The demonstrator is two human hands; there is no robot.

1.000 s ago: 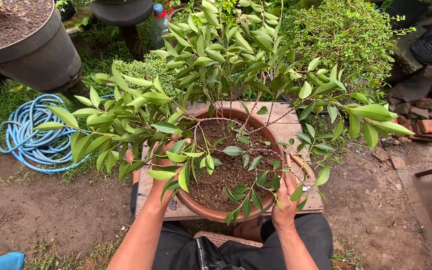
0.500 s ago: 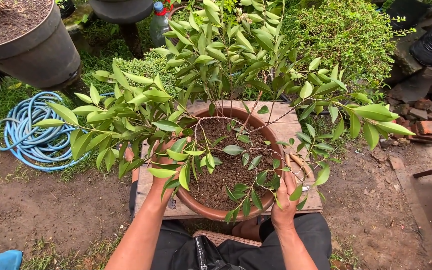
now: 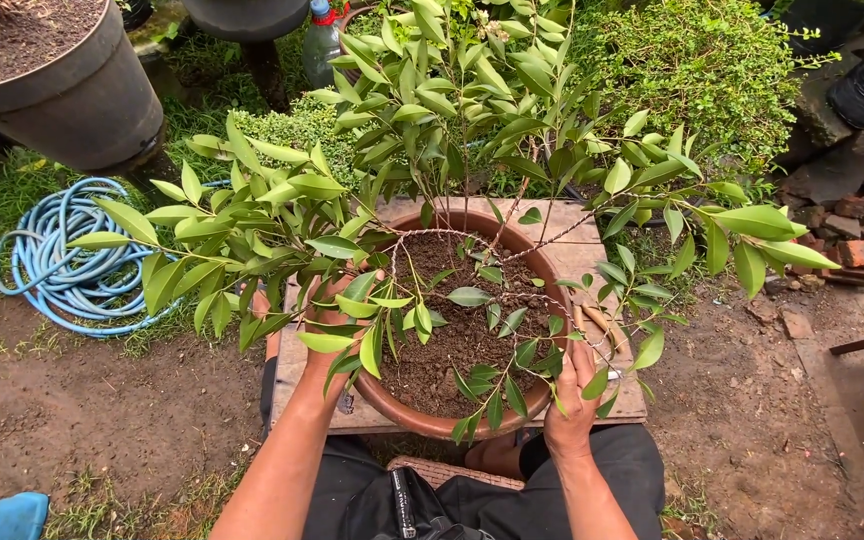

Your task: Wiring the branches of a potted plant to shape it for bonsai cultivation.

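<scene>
1. The person is sitting low behind a round brown clay pot, and both hands are reaching to it, one on each side.
2. The left hand is resting on the left rim of the pot. Leaves are covering the fingers, so I cannot tell if it is gripping or just lying flat there.
3. The right hand is pressing against the right rim, near the front. Its fingers are curling up along the edge, holding the pot. Two hands on two sides are likely keeping the pot steady.
4. The pot is sitting on a small wooden board, which is keeping it up off the dirt.
5. A small leafy tree is growing out of the dark soil in the pot. Thin wire is winding around some branches, likely so they bend the way they do.
6. A tool with light handles is lying on the board, just beside the right hand, close enough to grab.
7. A coiled blue hose is lying on the ground to the left, well apart from the pot. A big dark pot is standing behind it.
</scene>
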